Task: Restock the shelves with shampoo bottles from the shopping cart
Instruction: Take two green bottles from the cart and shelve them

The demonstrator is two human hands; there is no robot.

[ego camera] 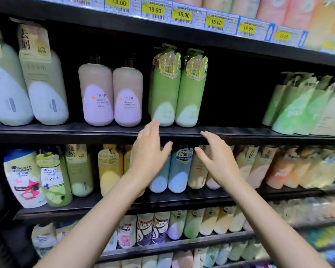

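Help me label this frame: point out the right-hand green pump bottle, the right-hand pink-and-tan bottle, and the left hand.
Right-hand green pump bottle [190,89], head view, mid body.
Right-hand pink-and-tan bottle [127,82], head view, tan upper body.
Left hand [148,151], head view, back of hand.

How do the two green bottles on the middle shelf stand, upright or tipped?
Upright. Both green bottles stand on their bases on the shelf, side by side, caps up. The open hands, left hand and right hand, hold nothing.

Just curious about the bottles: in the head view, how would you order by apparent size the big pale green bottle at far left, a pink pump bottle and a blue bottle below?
1. Pale green bottle, though nearest.
2. Pink pump bottle.
3. Blue bottle, partly hidden by the hands.
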